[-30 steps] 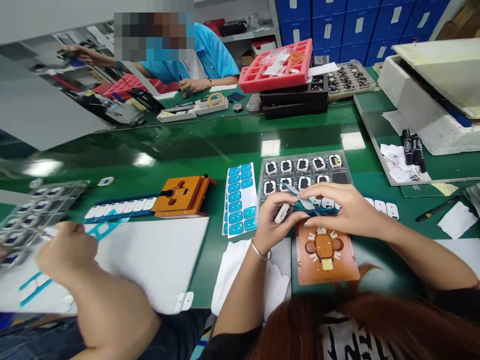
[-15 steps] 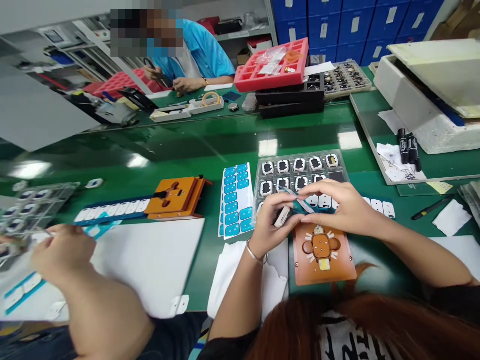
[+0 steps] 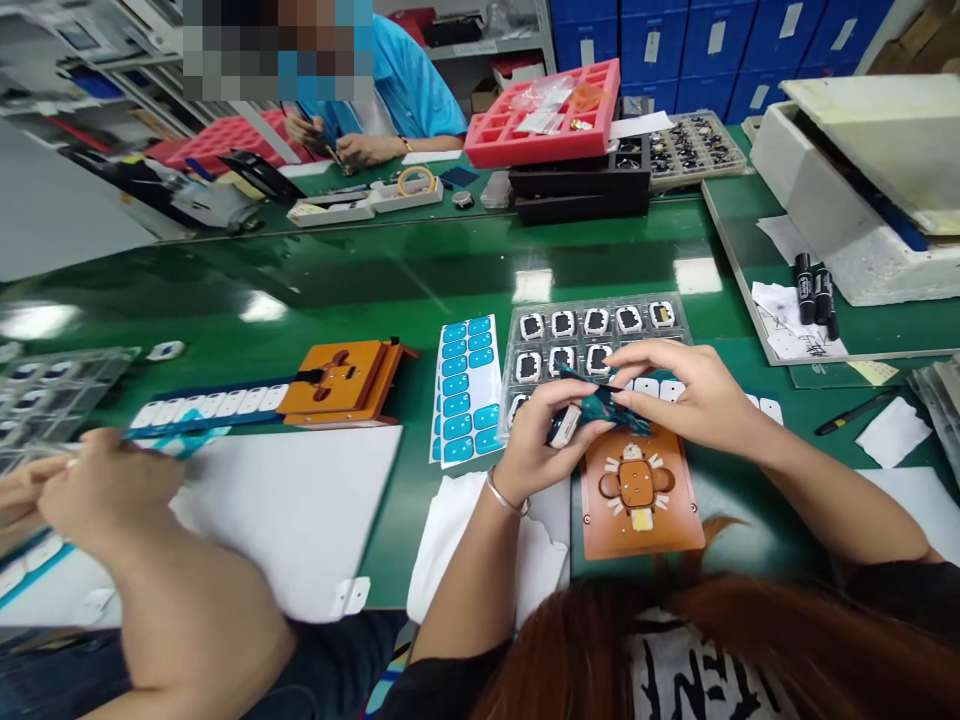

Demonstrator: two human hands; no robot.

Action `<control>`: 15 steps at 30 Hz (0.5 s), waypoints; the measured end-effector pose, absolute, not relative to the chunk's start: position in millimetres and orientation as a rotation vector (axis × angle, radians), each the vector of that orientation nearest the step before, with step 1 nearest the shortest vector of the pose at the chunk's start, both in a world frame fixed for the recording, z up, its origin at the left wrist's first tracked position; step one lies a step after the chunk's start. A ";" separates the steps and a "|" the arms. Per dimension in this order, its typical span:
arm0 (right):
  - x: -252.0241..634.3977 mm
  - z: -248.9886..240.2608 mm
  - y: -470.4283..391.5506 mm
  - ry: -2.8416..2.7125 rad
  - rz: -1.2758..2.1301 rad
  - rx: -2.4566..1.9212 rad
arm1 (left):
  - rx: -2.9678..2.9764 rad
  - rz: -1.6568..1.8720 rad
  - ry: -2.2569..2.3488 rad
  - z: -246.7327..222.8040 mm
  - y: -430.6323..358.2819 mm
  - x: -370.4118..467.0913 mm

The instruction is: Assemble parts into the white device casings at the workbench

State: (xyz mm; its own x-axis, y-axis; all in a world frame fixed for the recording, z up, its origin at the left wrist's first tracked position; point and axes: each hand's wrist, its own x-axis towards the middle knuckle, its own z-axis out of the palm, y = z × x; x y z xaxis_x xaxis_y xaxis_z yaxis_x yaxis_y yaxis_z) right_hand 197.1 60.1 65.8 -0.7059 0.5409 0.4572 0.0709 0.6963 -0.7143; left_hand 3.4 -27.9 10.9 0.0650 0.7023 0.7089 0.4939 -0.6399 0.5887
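Note:
My left hand [image 3: 541, 432], with a bracelet at the wrist, is closed around a small white part [image 3: 565, 426] and the near end of a shiny teal-and-dark sheet-like piece [image 3: 600, 402]. My right hand [image 3: 686, 398] pinches the other end of that piece between thumb and fingers. Its exact kind is not clear. Below the hands lies an orange fixture board [image 3: 637, 490] with a rounded-square centre and small white tabs around it. Just behind them is a clear plastic tray [image 3: 581, 340] of white-and-black parts, partly covered by my right hand. A strip of white pieces [image 3: 649, 388] passes behind my fingers.
Left of the tray lie sheets of blue stickers [image 3: 466, 390], with a white cloth [image 3: 442, 540] nearer. A co-worker's arm [image 3: 187, 600] works at the left beside another orange fixture [image 3: 341, 382]. Across the table sits a person in blue [image 3: 420, 90]. Markers [image 3: 814, 290] and a foam box [image 3: 840, 220] stand right.
The teal piece has turned between my hands, showing a darker, wider face. My right fingers have shifted their pinch. At the left, the co-worker's hands have moved slightly.

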 end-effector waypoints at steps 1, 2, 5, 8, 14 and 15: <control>197.9 65.8 61.3 -2.230 0.845 -0.467 | 2.150 1.614 1.235 11.2 -28.0 3.1; 198.4 65.8 62.5 -2.229 0.800 -0.469 | 2.157 1.614 1.245 11.5 -28.0 2.7; 198.7 66.2 65.5 -2.199 0.783 -0.484 | 2.177 1.625 1.267 12.9 -27.1 1.3; 198.7 67.5 68.1 -2.132 0.887 -0.492 | 2.202 1.649 1.272 14.6 -25.8 -0.8; 200.6 70.5 71.2 -2.040 1.000 -0.482 | 2.184 1.659 1.256 18.2 -24.8 -3.1; 201.0 70.8 71.4 -2.026 1.002 -0.489 | 2.191 1.659 1.253 18.5 -24.8 -3.3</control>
State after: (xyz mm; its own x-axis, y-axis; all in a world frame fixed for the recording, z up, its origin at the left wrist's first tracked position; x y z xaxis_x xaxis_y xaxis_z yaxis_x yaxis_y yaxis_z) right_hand 201.0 71.4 70.8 -0.6006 0.6299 0.4925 -0.0089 0.6107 -0.7918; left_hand -3.3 -24.8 18.5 0.0560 0.6663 0.7436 0.5335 -0.6495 0.5418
